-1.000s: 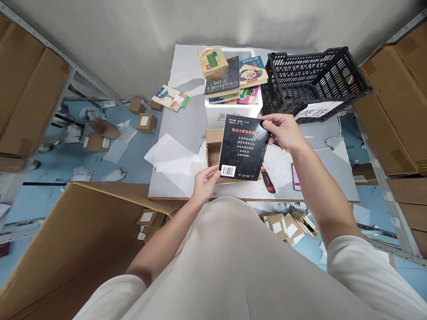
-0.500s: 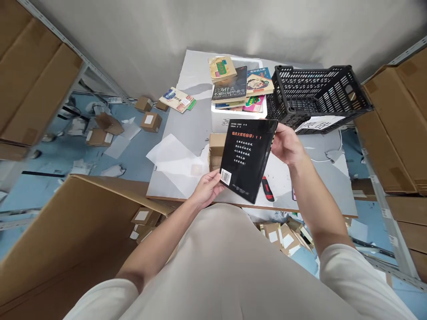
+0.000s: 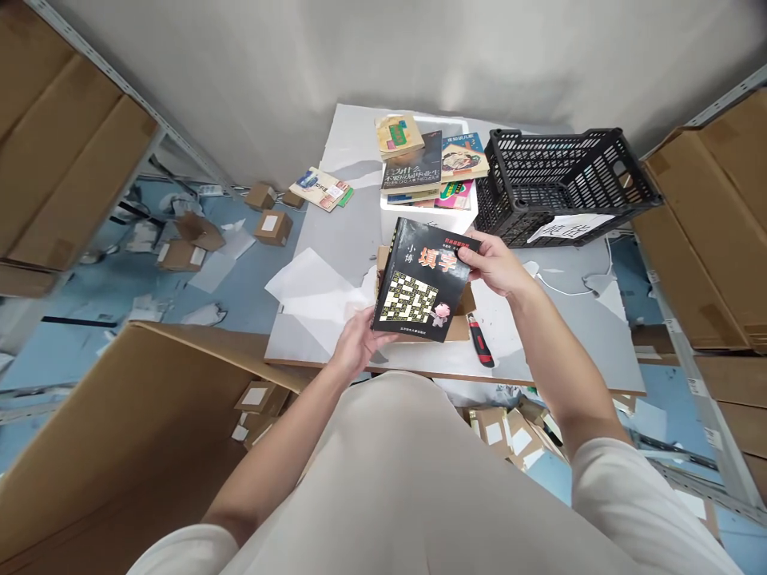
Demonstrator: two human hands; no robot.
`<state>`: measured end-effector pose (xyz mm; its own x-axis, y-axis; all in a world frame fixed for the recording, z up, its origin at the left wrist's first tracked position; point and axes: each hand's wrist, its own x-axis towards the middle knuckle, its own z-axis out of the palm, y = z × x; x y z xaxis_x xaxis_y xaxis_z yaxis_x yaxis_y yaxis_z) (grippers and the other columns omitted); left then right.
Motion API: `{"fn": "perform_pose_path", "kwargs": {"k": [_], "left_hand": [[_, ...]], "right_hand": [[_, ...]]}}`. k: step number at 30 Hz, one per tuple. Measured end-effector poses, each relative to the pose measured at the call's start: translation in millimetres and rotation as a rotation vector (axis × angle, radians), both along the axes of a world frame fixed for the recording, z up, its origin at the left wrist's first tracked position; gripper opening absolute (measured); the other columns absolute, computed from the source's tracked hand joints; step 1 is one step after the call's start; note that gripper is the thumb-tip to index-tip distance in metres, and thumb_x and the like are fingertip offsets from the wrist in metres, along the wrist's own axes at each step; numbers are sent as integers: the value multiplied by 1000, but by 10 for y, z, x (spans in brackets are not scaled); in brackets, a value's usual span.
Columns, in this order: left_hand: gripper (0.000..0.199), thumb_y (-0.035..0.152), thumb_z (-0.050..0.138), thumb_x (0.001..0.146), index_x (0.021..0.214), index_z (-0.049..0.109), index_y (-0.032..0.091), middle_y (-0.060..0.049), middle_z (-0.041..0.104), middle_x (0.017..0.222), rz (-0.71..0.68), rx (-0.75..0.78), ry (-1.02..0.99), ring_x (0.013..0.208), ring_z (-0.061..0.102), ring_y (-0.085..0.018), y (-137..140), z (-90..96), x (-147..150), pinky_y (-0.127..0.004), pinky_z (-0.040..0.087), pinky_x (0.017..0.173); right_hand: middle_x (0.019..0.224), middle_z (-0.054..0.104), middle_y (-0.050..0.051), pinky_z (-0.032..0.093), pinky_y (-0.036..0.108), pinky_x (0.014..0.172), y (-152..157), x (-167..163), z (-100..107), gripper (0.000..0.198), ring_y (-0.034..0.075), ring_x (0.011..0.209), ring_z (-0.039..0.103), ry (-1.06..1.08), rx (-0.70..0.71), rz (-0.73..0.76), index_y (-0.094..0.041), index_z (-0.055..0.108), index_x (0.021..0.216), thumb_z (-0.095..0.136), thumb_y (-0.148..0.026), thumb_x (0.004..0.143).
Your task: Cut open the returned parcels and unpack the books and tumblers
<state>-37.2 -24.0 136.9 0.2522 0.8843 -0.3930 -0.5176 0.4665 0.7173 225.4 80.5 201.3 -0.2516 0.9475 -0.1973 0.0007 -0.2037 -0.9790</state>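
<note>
one black book (image 3: pixel 420 279) points lengthwise away, top leaning right

Stocktake by Kind

Shows one crossword book (image 3: pixel 423 279), one cutter (image 3: pixel 480 343), one white bin (image 3: pixel 389 220), one black crate (image 3: pixel 629 209), one table (image 3: pixel 599 335). Adds three topmost books (image 3: pixel 415 162) on the bin, one pale book (image 3: pixel 316 187) apart; leaves buried ones (image 3: pixel 454 194) uncountable.

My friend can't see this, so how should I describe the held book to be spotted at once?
Start at the grey table. Above its near side, the left hand and right hand hold a black book. Unlike the books heaped in the white tub, its cover shows a crossword grid beside a cartoon figure.
</note>
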Motion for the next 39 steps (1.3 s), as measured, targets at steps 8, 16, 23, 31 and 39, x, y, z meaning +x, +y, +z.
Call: {"fn": "perform_pose_path", "kwargs": {"k": [8,16,23,31,39], "left_hand": [[46,47,74,73,105,67,14,-10,73,101,-22,64,160,83,70,-20,33,-75,49,-34,56,75],[39,48,73,74,94,68,14,-9,74,98,-52,51,86,81,69,-17,139,-98,182,-32,56,77],[37,44,72,78,102,67,16,-7,73,98,19,32,7,79,69,-14,292,-84,291,-33,56,83],[47,50,70,77,111,66,17,-11,71,111,-36,51,60,93,70,-21,619,-155,523,-39,53,90],[53,51,72,75,117,65,17,-15,71,110,-74,100,187,98,70,-26,845,-77,543,-44,49,97]], "right_hand": [[73,71,1,58,25,50,-58,124,-60,53,14,57,69,9,-67,-109,-19,66,96,74,-63,66],[76,72,2,57,23,53,5,238,-74,49,13,60,67,40,-40,-179,-20,68,95,74,-60,68],[99,72,4,59,29,62,-463,37,-314,68,20,81,71,108,-136,-74,-28,57,124,80,-52,64],[103,69,1,61,30,54,-556,-45,-543,70,14,62,70,161,-205,-219,-41,40,140,69,-46,77],[85,71,-1,57,23,48,474,597,-298,70,10,51,62,57,5,-344,-32,52,135,74,-46,70]]}}
